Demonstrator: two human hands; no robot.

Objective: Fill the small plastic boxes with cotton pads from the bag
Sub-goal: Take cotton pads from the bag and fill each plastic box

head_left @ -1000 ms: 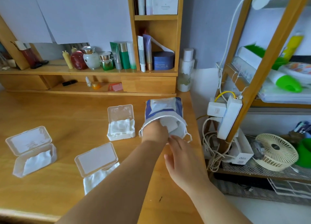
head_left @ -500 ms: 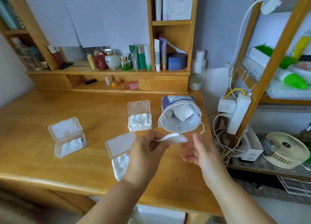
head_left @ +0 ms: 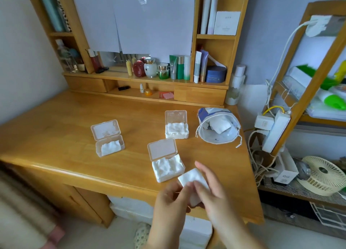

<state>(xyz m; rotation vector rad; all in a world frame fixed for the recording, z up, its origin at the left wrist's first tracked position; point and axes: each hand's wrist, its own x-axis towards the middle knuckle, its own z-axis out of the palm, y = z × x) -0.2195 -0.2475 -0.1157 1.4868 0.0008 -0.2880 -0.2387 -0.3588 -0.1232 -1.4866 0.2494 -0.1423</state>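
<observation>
On the wooden desk (head_left: 56, 136) three open plastic boxes (head_left: 109, 139) (head_left: 176, 125) (head_left: 165, 161) holding cotton pads were set, and an open drawstring bag (head_left: 218, 126) was laid near the right edge.

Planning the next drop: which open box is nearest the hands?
The front box, just left of the held cotton pads; the other two boxes sit farther back.

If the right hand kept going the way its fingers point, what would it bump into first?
Probably the nearest plastic box. The right hand, holding cotton pads with the left hand, points up-left toward it, though depth is unclear.
</observation>
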